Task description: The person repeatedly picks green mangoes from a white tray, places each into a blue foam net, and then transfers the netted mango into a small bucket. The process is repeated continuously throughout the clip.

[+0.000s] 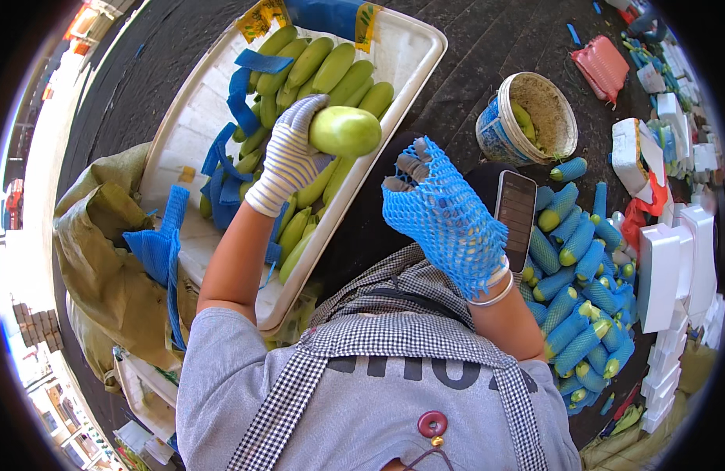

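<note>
My left hand [292, 150], in a striped knit glove, grips a pale green squash [345, 131] above the rim of a white foam box [421, 44]. More green squashes [333, 68] lie piled in that box, with blue foam net sleeves [239, 97] draped among them. My right hand [442, 206] is to the right of the box, with a blue foam net stretched over its glove and down to the wrist. Its fingertips are bent; no squash is in it.
A bucket [565, 126] holding a few green squashes stands at upper right. Below it lies a heap of net-wrapped squashes [574, 282], beside a phone [515, 215]. White foam pieces [662, 277] stack at far right. A brown sack [103, 253] leans at left.
</note>
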A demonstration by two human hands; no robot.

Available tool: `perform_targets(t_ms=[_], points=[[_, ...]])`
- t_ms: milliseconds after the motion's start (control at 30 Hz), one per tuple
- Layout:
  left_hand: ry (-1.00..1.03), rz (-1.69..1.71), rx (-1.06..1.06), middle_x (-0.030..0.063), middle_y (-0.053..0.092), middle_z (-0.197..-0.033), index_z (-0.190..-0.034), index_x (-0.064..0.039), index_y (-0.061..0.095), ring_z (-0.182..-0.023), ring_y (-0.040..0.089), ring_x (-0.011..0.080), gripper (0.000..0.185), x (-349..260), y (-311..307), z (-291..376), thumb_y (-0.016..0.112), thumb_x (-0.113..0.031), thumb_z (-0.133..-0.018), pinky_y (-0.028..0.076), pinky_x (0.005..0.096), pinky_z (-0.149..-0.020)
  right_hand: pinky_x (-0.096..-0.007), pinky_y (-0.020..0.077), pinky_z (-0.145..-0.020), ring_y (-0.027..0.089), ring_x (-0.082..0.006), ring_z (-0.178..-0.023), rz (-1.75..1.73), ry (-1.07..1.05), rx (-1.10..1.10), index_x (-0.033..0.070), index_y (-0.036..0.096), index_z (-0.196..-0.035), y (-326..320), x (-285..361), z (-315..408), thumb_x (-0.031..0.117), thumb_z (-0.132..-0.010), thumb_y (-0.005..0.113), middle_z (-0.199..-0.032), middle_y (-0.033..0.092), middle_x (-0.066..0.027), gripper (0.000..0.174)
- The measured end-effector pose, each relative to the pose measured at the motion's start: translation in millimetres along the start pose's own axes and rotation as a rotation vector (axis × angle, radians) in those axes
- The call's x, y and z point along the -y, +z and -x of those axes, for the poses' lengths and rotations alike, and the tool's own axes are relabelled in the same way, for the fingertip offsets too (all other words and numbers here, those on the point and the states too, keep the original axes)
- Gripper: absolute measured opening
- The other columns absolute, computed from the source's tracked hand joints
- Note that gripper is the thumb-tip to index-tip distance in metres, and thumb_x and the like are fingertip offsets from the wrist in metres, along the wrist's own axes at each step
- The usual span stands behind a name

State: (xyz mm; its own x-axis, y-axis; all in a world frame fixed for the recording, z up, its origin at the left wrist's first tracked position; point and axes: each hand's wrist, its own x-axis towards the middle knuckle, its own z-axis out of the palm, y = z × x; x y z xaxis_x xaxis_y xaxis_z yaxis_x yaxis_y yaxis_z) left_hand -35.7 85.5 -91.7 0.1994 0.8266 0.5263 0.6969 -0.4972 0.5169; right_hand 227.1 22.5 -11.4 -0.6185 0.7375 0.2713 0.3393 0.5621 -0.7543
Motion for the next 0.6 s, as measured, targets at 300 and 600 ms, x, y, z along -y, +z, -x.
perform_targets(t_ms=[300, 600], points=[[-0.306, 1.569, -0.09, 0.0155, 0.04, -0.136, -0.143, -0.002, 0.022, -0.127, 0.041, 0.0331, 0.069, -201.0, -0.6, -43.7, 0.06, -0.008, -0.086, 0.04, 0.0451, -0.102, -0.0403, 0.0343, -0.109, 0.045, -0.033, -0.124, 0.661, 0.001, -0.371, 0.004, 0.042, -0.134, -17.9, 27.1, 48.7, 0.025, -0.079, 0.065, -0.134, 0.046, -0.018, 0.064], [-0.153, 0.625, 0.017, 0.0132, 0.065, -0.084, -0.1, 0.001, 0.065, -0.079, 0.064, 0.0233, 0.023, -241.0, 4.6, -34.7, 0.066, -0.014, -0.083, 0.049, 0.029, -0.073, -0.0376, 0.0285, -0.111, 0.034, -0.0235, -0.134, 0.086, -0.169, -0.376, 0.003, 0.029, -0.144, -40.1, 2.1, 111.6, 0.021, -0.083, 0.069, -0.146, 0.036, -0.0146, 0.075]])
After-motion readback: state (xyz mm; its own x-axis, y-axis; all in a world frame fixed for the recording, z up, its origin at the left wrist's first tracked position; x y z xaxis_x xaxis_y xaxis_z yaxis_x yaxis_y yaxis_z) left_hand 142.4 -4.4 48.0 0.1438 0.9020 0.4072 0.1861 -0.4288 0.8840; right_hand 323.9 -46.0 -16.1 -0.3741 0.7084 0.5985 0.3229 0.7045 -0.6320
